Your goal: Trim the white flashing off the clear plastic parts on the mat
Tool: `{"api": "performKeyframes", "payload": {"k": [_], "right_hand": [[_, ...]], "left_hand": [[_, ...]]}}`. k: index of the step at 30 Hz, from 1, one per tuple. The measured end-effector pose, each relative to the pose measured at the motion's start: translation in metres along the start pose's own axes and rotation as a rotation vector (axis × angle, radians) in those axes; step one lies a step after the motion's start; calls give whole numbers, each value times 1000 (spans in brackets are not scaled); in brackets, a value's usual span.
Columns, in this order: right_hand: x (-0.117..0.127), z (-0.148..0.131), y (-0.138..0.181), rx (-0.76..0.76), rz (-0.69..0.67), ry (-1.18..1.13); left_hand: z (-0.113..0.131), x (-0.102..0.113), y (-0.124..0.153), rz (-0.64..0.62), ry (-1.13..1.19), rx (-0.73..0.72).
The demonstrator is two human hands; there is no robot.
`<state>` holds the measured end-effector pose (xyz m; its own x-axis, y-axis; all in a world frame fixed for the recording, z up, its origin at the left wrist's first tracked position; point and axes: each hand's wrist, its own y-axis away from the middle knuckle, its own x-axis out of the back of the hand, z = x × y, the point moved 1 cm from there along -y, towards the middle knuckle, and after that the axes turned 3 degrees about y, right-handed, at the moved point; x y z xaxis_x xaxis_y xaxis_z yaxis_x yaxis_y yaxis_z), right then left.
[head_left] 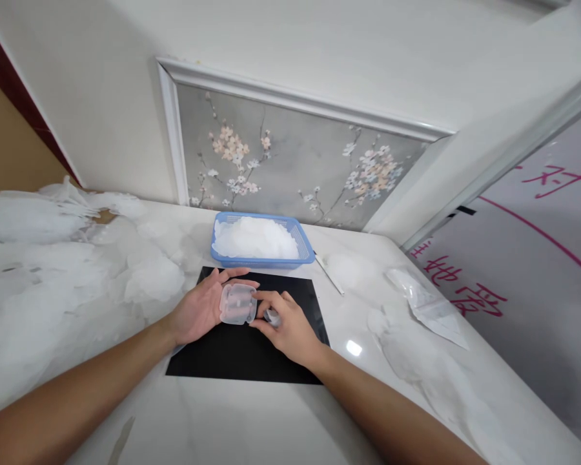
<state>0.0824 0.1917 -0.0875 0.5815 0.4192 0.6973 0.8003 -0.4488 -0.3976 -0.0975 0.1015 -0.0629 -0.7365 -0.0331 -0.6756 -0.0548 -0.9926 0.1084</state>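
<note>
Above a black mat [213, 355], my right hand [288, 326] pinches the right edge of a small translucent plastic piece [238, 303], squarish with rounded corners and moulded shapes in it. Another bit of clear plastic [272, 316] shows within the curl of the same hand; its kind is hard to make out. My left hand [201, 307] lies palm up at the left of the piece, its fingers stretched out behind it. Whether the left fingers touch the piece cannot be told.
A blue basket [264, 262] full of whitish translucent pieces stands behind the mat. To its right lies a thin white pen-like tool [330, 274]. Heaps of translucent pieces [39, 290] cover the left side. A clear plastic bag [430, 310] lies at right, near a board with red writing [513, 258].
</note>
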Motion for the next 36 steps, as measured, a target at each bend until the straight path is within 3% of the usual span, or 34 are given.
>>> {"api": "performKeyframes", "payload": {"k": [10,19,28,36], "right_hand": [[1,-1,0,47,30,-6],[-1,1,-1,194,54,90],[-1,0,-1,172,47,78],[1,6,-1,124,46,99]], "left_hand": [[-1,3,0,-36,6,-7],[-2,4,-1,-54,3,-22],[0,0,0,-26,-18,-29],[-6,7,-1,-116,-73,-78]]}}
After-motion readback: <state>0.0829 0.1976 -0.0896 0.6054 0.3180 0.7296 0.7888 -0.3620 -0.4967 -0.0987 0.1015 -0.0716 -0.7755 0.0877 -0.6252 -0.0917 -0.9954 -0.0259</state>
